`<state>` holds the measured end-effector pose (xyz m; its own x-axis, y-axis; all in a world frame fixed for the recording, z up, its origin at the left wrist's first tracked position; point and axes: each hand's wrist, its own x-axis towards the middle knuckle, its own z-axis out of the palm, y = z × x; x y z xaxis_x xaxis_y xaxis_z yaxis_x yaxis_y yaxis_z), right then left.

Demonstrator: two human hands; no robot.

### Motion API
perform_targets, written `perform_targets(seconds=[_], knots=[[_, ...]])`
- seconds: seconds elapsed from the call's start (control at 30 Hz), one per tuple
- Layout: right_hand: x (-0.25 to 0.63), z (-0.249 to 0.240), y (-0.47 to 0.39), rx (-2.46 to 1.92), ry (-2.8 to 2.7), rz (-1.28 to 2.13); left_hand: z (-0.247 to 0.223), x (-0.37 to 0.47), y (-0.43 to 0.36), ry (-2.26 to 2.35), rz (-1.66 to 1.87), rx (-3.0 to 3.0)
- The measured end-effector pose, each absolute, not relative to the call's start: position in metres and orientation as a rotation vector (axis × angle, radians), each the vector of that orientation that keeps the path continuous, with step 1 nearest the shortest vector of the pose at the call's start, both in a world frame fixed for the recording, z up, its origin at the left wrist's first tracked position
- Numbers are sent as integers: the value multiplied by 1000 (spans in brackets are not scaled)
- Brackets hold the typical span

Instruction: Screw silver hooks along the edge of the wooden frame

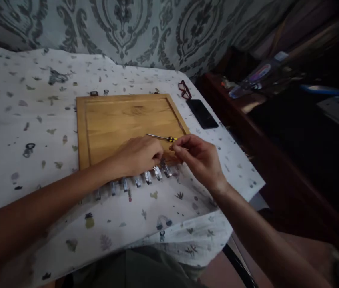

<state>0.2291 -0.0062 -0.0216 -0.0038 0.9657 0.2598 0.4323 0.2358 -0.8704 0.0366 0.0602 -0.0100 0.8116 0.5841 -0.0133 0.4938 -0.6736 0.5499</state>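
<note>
A light wooden panel (127, 120) with a raised frame lies flat on the table. Several shiny curved metal pieces (157, 173) stand in a row along its near edge. Over the near part of the panel rests my left hand (141, 156), its fingers curled down beside the row; whatever they grip is hidden. My right hand (201, 158) is at the panel's near right corner, thumb and forefinger pinched on something too small to name. A screwdriver (159, 137) with a yellow and black handle lies over the panel, its handle end partly behind the right hand.
A white patterned cloth (37, 140) covers the table. Right of the panel lie a black phone (202, 114) and red-framed glasses (184, 90). A plastic bottle (256, 78) lies on a dark red surface further right. Patterned curtain fabric (121, 28) hangs behind the table.
</note>
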Motion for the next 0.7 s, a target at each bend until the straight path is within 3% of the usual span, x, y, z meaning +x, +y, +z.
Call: perform_targets(seconds=[0.27, 0.7], knots=[[232, -49, -20, -1319, -1789, 482, -5, 39, 58, 835, 182, 2424], [231, -53, -20, -1279, -1923, 397, -6, 40, 59, 828, 196, 2387]])
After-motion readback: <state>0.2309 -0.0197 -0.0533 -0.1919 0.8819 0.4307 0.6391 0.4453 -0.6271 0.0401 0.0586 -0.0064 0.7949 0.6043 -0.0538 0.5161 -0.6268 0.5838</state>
